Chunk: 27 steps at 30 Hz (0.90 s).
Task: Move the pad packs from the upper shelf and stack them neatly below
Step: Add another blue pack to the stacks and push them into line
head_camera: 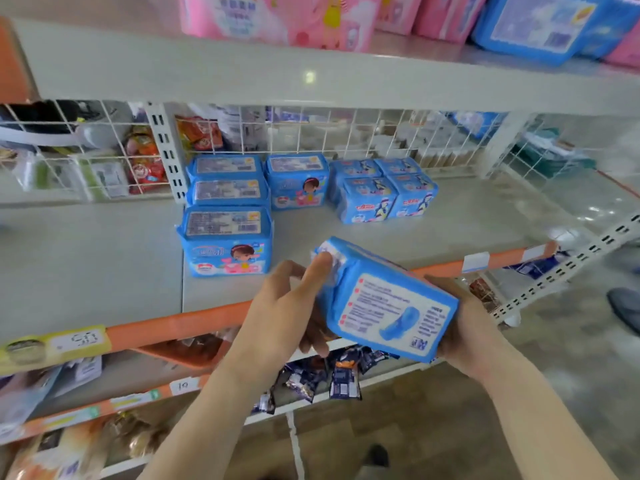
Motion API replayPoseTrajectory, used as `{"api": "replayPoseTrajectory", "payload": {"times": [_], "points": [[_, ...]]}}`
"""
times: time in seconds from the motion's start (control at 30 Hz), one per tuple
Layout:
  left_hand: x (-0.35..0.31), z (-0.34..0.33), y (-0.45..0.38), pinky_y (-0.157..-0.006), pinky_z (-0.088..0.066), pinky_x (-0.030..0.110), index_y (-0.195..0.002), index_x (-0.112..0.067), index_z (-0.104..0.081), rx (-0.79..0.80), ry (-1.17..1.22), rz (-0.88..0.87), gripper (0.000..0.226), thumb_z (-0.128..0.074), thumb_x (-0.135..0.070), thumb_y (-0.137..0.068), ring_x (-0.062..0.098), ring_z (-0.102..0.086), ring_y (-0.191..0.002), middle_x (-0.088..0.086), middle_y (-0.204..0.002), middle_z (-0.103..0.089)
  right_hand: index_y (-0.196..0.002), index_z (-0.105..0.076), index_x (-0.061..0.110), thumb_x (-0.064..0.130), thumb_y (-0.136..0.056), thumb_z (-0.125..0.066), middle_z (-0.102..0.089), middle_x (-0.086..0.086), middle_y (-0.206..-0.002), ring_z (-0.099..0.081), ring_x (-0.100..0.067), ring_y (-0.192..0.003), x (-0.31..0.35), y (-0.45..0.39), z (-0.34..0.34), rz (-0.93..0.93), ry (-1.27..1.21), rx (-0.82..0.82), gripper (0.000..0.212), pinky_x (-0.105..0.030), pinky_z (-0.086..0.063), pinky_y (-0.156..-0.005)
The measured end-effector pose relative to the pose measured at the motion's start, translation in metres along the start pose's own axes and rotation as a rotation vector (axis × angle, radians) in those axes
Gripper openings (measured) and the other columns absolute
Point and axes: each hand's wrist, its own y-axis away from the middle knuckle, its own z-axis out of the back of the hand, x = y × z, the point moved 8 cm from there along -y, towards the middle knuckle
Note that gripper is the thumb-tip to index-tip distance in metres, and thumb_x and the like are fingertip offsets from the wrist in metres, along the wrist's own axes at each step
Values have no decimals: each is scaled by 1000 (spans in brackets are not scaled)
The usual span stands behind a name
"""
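Observation:
I hold one blue pad pack (pixel 388 303) in both hands, in front of the lower shelf's orange edge (pixel 180 323). My left hand (pixel 287 306) grips its left end, my right hand (pixel 464 323) cups its right end from below. Its printed back faces me. On the lower shelf (pixel 104 265) stand several blue packs: a row at the left with the nearest one (pixel 227 240) in front, one (pixel 298 181) in the middle, a cluster (pixel 382 190) at the right. The upper shelf (pixel 242 74) carries pink packs (pixel 284 19) and a blue pack (pixel 540 26).
A white wire grid (pixel 311 133) backs the lower shelf, with goods behind it. Snack bags (pixel 325 375) hang on the shelf underneath. A slotted white upright (pixel 571 258) juts out at the right. A shoe (pixel 627 306) shows on the floor at far right.

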Motion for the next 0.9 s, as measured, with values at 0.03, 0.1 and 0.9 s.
{"api": "replayPoseTrajectory", "payload": {"times": [0.03,0.1,0.9], "points": [[-1,2,1,-43,-35,28,-99,-12,-48,-4,-1,-3,52,-49,-62,-88,25,-54,-41,18,-64,-67,-71,-75,25,43,-97,-52,-69,-13,-89,-63,-30,-79,-3,-3,-4,2,-13,9,40,-37,-42,-70],[-2,7,4,-44,-37,29,-100,-15,-47,-18,17,-4,53,-46,-66,-87,25,-54,-42,15,-61,-67,-71,-73,22,40,-98,-50,-70,-12,-87,-61,-31,-80,-6,-6,-14,-14,-57,40,40,-37,-41,-69],[50,-70,-34,-69,-62,40,-87,-18,-82,24,622,185,45,-86,-45,-51,25,-75,-81,11,-101,-76,-126,-61,45,64,-82,-53,-73,-15,-84,-70,-30,-68,106,2,35,551,480,321,49,-46,-58,-55]]}}
